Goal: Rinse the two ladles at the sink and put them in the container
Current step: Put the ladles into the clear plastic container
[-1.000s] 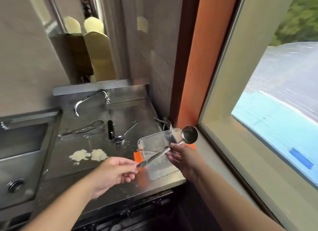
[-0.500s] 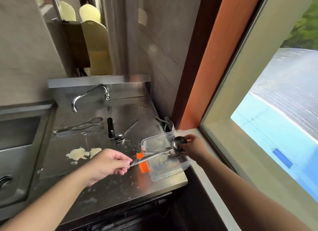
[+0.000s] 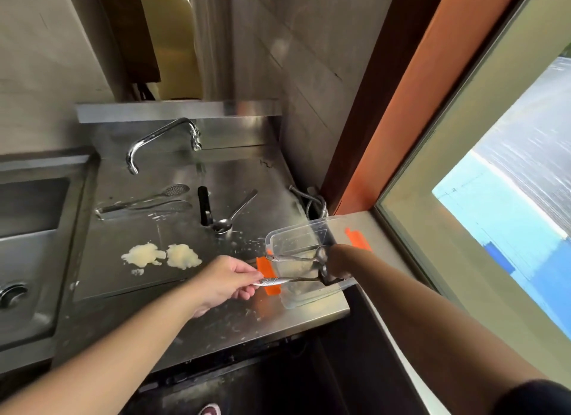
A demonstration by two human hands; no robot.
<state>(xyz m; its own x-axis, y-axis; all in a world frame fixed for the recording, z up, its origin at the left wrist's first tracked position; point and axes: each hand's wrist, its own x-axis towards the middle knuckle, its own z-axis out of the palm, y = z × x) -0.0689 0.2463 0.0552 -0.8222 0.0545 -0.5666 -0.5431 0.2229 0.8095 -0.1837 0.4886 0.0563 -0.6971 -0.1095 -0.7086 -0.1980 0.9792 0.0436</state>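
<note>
A clear plastic container [image 3: 295, 235] stands at the right end of the steel counter [image 3: 216, 319]. One steel ladle [image 3: 292, 257] lies inside it, bowl to the right. A second ladle [image 3: 278, 281] lies low across the container's front rim, its dark bowl inside at the right. My left hand [image 3: 224, 283] pinches the end of this second ladle's handle, just left of the container. My right hand [image 3: 340, 261] is curled inside the container over that ladle's bowl end; its fingers are mostly hidden.
A faucet [image 3: 162, 136] arches over the counter's back, with a sink basin [image 3: 24, 260] at the left. Long utensils [image 3: 145, 201], a black-handled tool [image 3: 203, 204], a spoon [image 3: 236, 215] and white mush [image 3: 160, 257] lie on the counter. Orange tape [image 3: 267, 272] marks the container's spot. A window ledge [image 3: 401, 260] runs on the right.
The ladle held by both hands has come down from above the container to lie low across it, bowl inside. My right hand has dropped into the container with it.
</note>
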